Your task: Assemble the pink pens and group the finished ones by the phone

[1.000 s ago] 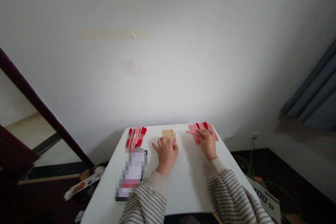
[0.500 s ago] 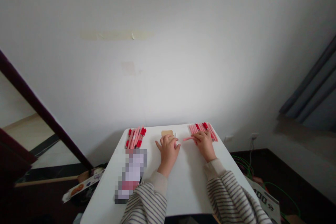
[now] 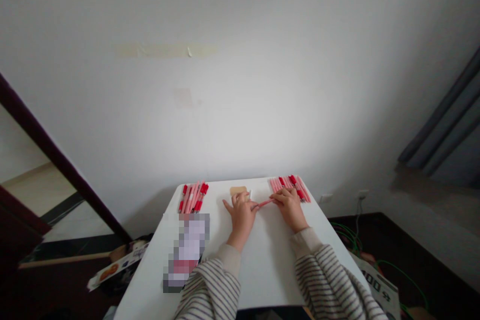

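Observation:
Over the middle of the table a slim pink pen [image 3: 265, 203] spans the gap between my hands. My right hand [image 3: 291, 209] is closed on its right end, with the fingertips pinched together. At the other end, the thumb and a finger of my left hand [image 3: 242, 216] grip the pen, while the remaining fingers are spread. Just beyond my left hand lie a tan pad [image 3: 238, 190] and a small white stick-like piece [image 3: 250, 193], both partly covered by the fingers. A row of pink pens with red parts [image 3: 276, 183] lies behind my right hand.
Another bunch of pink and red pens [image 3: 192, 197] lies at the table's far left. Nearer me on that side is a pixelated, phone-shaped object [image 3: 187, 250]. The white table [image 3: 262, 280] stands against a wall [image 3: 262, 110]. Green cables [image 3: 347, 235] run along the floor at right.
The pen's free left end has come to my left hand, whose thumb and finger now hold it. My left hand has shifted slightly right; my right hand has moved slightly left.

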Motion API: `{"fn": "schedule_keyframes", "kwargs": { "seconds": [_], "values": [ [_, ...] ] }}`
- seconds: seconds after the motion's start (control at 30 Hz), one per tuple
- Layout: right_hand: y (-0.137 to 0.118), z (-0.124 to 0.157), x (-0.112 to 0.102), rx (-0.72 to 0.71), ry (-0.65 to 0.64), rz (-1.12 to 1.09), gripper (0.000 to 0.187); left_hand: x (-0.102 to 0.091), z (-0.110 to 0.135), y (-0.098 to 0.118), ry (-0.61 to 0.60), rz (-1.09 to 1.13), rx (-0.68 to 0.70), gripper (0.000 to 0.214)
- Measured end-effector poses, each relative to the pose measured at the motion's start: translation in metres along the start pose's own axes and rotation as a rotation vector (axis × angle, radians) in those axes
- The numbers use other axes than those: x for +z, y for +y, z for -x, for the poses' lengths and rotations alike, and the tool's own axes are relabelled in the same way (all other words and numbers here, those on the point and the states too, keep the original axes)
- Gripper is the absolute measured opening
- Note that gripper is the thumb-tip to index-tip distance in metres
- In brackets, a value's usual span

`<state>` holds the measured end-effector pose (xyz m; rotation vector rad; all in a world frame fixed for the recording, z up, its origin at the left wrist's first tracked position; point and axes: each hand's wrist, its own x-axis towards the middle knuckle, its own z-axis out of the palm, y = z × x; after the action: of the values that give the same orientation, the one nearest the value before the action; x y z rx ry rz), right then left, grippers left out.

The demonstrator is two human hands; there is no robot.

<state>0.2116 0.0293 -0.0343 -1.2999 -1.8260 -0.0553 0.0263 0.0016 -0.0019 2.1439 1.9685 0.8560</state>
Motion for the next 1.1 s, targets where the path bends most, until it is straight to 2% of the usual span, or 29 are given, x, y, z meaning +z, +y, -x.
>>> {"fn": "schedule_keyframes", "kwargs": {
  "seconds": [0.13,0.3,0.5,0.67,0.8,1.1],
  "values": [
    [-0.002,-0.001,-0.001,-0.024,-0.004,0.0,0.02,-0.001,0.0,0.001,-0.015,0.0,-0.01,0.01],
    [-0.009,-0.003,-0.005,-0.055,0.009,-0.02,0.022,0.004,-0.001,-0.001,0.044,0.007,0.011,0.008],
    [-0.016,-0.004,-0.009,-0.051,-0.039,-0.066,0.025,0.006,-0.001,-0.002,0.058,0.004,0.003,0.006],
    [-0.007,-0.001,-0.006,-0.037,-0.059,-0.029,0.02,0.004,-0.001,-0.002,0.027,0.0,0.012,0.008],
    [0.0,0.003,0.0,0.005,-0.009,0.057,0.016,0.006,-0.001,-0.003,0.026,-0.008,0.01,0.007],
    [0.009,0.005,0.004,0.087,0.067,0.084,0.015,0.008,0.0,-0.006,0.12,0.006,-0.001,0.008]
  ]
}}
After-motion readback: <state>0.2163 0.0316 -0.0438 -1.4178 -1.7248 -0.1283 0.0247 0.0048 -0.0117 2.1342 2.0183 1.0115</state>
